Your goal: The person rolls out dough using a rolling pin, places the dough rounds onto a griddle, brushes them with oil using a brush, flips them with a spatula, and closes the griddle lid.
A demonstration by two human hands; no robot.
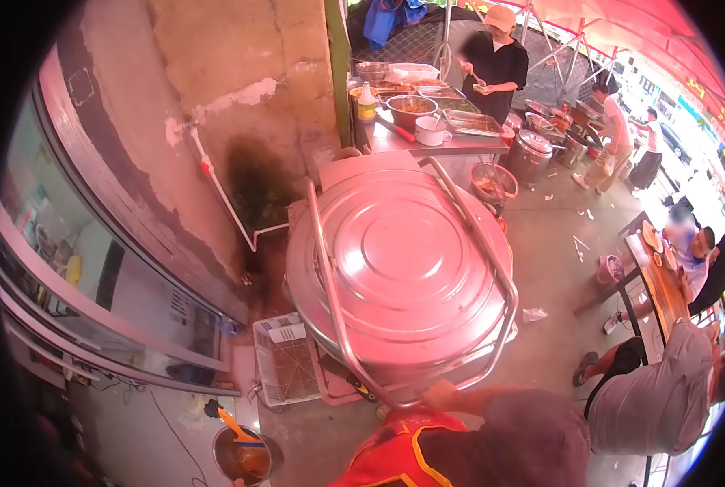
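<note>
My right hand point(440, 396) is closed around the near end of a bent metal tube handle point(395, 403). This handle belongs to a frame running along both sides of a large round metal lid point(395, 252), which covers a wide drum-like body. At the lower left is a steel bucket point(253, 467) with brownish contents and an orange-handled tool point(231, 424) leaning in it. Only a small skin-toned patch shows at the bottom edge beside the bucket, perhaps part of my left hand; its fingers cannot be made out. My red apron point(403, 450) is close to the handle.
A white plastic crate point(285, 365) sits left of the drum, near a glass door point(127, 300). Behind stands a food table point(460, 146) with trays and bowls, where a person in black point(500, 65) works. People sit at a wooden table point(663, 284) on the right.
</note>
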